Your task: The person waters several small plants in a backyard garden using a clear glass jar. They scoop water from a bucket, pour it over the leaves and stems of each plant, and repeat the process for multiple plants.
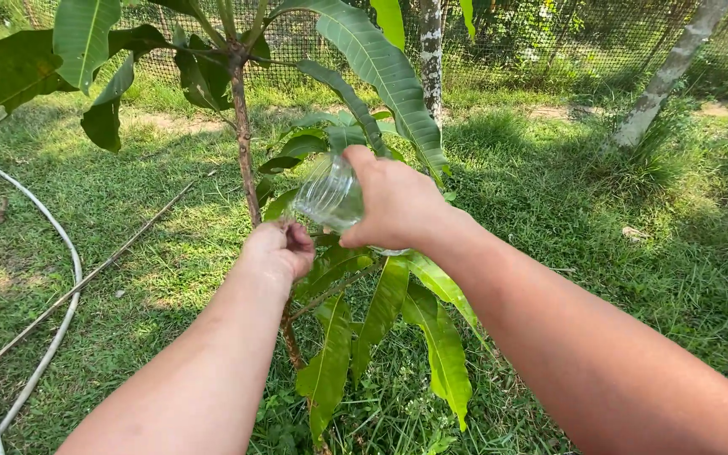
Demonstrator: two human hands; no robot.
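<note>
Both forearms fill the bottom of my view, reaching out over the grass (600, 219). Right hand (398, 202) is wrapped tight around a clear plastic bottle (329, 195), fingers curled over its far side, thumb toward me. It's see-through, ribbed along the body, catching bright sunlight, and I've got it tipped over, the exposed end pointing left and a little up toward the stem, the other end buried in my palm. Whether liquid sits inside, I can't tell; it looks clear right through.

Left hand (278, 248) is just below and left of the bottle, closed into a loose fist with the knuckles toward me. It sits right up against the thin brown stem (244, 143) of the young tree, but I can't see for certain what the fingers have hold of, if anything.

Long glossy green leaves (385, 72) arch above my hands, more droop under them (440, 337). Off to the left a pale hose (65, 253) curves through the grass beside a thin stick (103, 265). Two pale trunks (430, 50) and a wire mesh fence (549, 42) stand at the back.
</note>
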